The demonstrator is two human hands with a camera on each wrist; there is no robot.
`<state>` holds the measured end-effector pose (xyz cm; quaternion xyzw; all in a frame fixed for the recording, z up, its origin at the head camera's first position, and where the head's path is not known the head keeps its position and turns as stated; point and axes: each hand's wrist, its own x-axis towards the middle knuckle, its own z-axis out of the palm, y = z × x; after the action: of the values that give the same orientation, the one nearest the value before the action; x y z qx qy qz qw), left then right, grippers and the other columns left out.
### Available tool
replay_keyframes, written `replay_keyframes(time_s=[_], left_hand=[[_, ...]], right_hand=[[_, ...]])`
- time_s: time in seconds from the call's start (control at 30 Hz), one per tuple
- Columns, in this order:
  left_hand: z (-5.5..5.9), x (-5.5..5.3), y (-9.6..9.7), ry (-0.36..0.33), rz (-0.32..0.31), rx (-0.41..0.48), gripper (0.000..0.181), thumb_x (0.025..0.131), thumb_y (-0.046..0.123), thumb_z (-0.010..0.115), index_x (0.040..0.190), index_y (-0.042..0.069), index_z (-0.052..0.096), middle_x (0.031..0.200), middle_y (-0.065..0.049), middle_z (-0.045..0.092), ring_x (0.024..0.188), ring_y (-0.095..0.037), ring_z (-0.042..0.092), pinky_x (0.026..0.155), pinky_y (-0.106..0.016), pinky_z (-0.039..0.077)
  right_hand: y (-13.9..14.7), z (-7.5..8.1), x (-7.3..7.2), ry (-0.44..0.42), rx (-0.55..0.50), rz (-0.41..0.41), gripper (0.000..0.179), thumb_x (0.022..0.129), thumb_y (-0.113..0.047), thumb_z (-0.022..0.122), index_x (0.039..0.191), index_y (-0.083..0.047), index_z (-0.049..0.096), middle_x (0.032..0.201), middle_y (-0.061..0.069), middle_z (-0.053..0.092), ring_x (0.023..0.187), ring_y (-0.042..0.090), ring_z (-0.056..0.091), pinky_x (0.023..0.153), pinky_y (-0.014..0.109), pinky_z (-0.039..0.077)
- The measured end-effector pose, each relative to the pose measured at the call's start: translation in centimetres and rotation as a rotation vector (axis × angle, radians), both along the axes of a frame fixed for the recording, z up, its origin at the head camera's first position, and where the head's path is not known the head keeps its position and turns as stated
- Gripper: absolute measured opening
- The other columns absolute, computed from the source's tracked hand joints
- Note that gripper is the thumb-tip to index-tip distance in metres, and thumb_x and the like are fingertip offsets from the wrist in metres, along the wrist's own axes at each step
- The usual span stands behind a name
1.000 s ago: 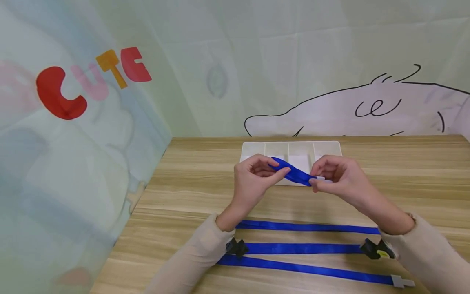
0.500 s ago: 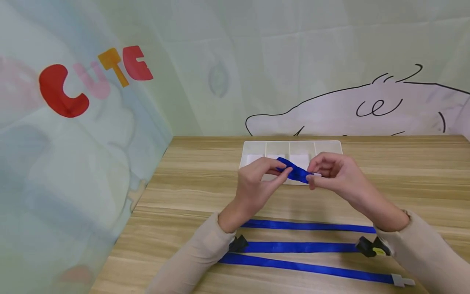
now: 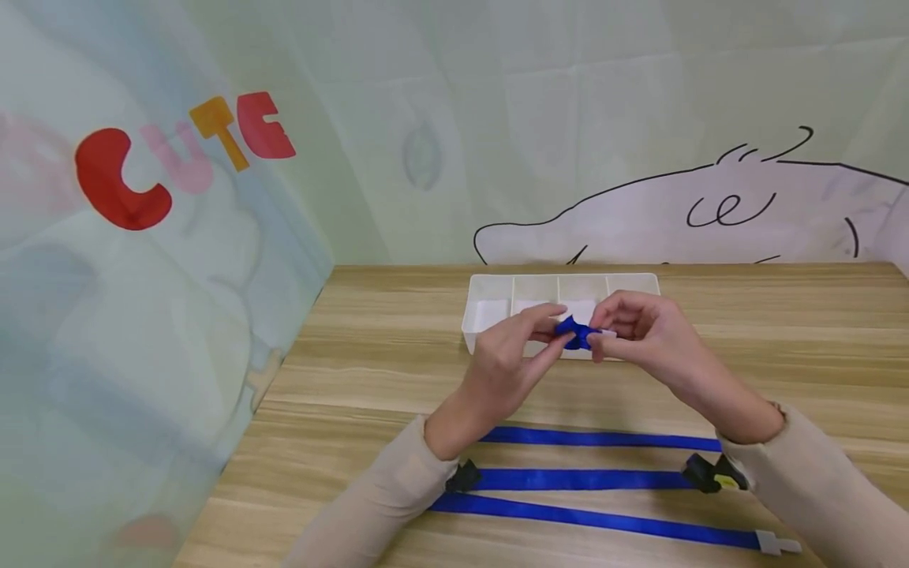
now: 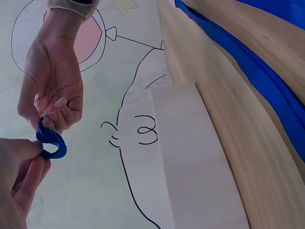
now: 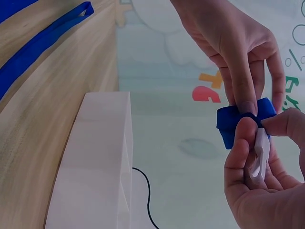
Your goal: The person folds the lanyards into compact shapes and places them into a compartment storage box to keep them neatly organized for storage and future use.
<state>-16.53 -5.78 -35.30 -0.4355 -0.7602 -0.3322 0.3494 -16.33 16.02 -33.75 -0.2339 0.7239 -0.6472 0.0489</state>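
Above the divided white tray, my two hands hold a blue lanyard (image 3: 581,334) folded into a small bundle. My left hand (image 3: 506,356) pinches the bundle's left side between thumb and fingers. With its thumb and fingertips, my right hand (image 3: 649,330) grips the other end, at the white plastic clip (image 5: 260,153). In the left wrist view the blue strap (image 4: 58,147) bends in a loop between the hands. Part of the clip is covered by the right fingers.
Several lengths of blue strap (image 3: 604,439) lie across the wooden table (image 3: 369,355) nearer the body, one ending in a white clip (image 3: 776,543). The white compartment tray (image 3: 470,341) stands against the printed backdrop (image 3: 398,189), just beyond the hands.
The held lanyard has become shorter and more bunched. My left hand has moved right, closer to the right hand, which has shifted slightly left.
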Motion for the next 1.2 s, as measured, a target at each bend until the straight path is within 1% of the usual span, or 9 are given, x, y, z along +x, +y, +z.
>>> replay_keyframes(time_s=[0.1,0.17,0.37,0.5,0.57,0.7,0.8,0.93,1.2], left_hand=[[0.03,0.12,0.01,-0.028,-0.005,0.009,0.020,0.086,0.000,0.077,0.103,-0.003,0.068,0.094,-0.010,0.074,0.082,-0.013,0.071,0.081,-0.011,0.051],[0.04,0.19,-0.02,-0.032,0.010,0.005,0.016,0.086,0.000,0.077,0.100,-0.002,0.071,0.093,-0.009,0.074,0.082,-0.014,0.071,0.082,-0.012,0.051],[0.14,0.37,0.04,-0.062,0.044,-0.003,0.015,0.087,-0.001,0.075,0.102,0.000,0.073,0.096,-0.008,0.074,0.090,-0.016,0.071,0.089,-0.015,0.050],[0.20,0.46,0.15,-0.126,0.043,0.005,0.016,0.088,-0.002,0.075,0.104,-0.001,0.073,0.099,-0.009,0.074,0.093,-0.016,0.070,0.090,-0.014,0.049],[0.25,0.51,0.20,-0.178,0.034,0.027,0.017,0.087,-0.002,0.075,0.104,-0.001,0.074,0.099,-0.009,0.074,0.091,-0.016,0.071,0.088,-0.013,0.050],[0.43,0.60,0.33,-0.280,-0.013,0.085,0.016,0.087,-0.002,0.075,0.103,-0.002,0.075,0.098,-0.010,0.074,0.088,-0.016,0.071,0.081,-0.013,0.053],[0.56,0.62,0.42,-0.316,-0.054,0.096,0.015,0.089,-0.001,0.074,0.104,-0.002,0.076,0.100,-0.011,0.074,0.091,-0.015,0.071,0.079,-0.014,0.054],[0.63,0.56,0.39,-0.316,-0.085,0.071,0.015,0.089,0.000,0.073,0.104,-0.002,0.076,0.102,-0.010,0.074,0.095,-0.011,0.069,0.081,-0.014,0.053],[0.54,0.24,0.15,-0.273,-0.118,0.043,0.020,0.084,0.003,0.078,0.103,-0.001,0.075,0.102,-0.009,0.074,0.097,-0.010,0.069,0.082,-0.015,0.053]], right_hand=[[-0.04,0.02,0.01,0.006,-0.001,-0.003,0.011,0.092,0.004,0.068,0.100,0.006,0.060,0.082,0.012,0.071,0.071,0.020,0.069,0.072,0.029,0.060],[-0.09,0.04,0.02,0.017,0.003,-0.004,0.012,0.092,0.004,0.068,0.100,0.005,0.061,0.082,0.012,0.071,0.071,0.021,0.069,0.072,0.030,0.060],[-0.23,0.07,-0.06,0.051,0.003,0.016,0.012,0.091,0.006,0.068,0.101,0.005,0.061,0.081,0.012,0.071,0.071,0.026,0.068,0.071,0.030,0.060],[-0.30,0.06,-0.15,0.064,-0.006,0.028,0.012,0.091,0.007,0.067,0.101,0.005,0.061,0.081,0.011,0.071,0.071,0.024,0.068,0.071,0.029,0.059],[-0.34,0.07,-0.18,0.066,-0.011,0.030,0.012,0.091,0.007,0.067,0.101,0.005,0.061,0.082,0.012,0.071,0.071,0.024,0.068,0.071,0.029,0.059],[-0.41,0.15,-0.20,0.066,-0.017,0.028,0.012,0.091,0.006,0.067,0.101,0.005,0.061,0.082,0.012,0.071,0.072,0.023,0.068,0.071,0.029,0.059],[-0.43,0.23,-0.21,0.066,-0.019,0.018,0.012,0.091,0.006,0.068,0.101,0.005,0.061,0.083,0.014,0.071,0.072,0.021,0.068,0.070,0.029,0.059],[-0.41,0.27,-0.20,0.063,-0.022,0.007,0.012,0.091,0.005,0.068,0.101,0.004,0.062,0.085,0.015,0.071,0.073,0.021,0.068,0.071,0.028,0.059],[-0.41,0.26,-0.16,0.054,-0.046,0.012,0.012,0.091,0.006,0.069,0.100,0.005,0.061,0.087,0.012,0.072,0.072,0.019,0.068,0.072,0.029,0.059]])
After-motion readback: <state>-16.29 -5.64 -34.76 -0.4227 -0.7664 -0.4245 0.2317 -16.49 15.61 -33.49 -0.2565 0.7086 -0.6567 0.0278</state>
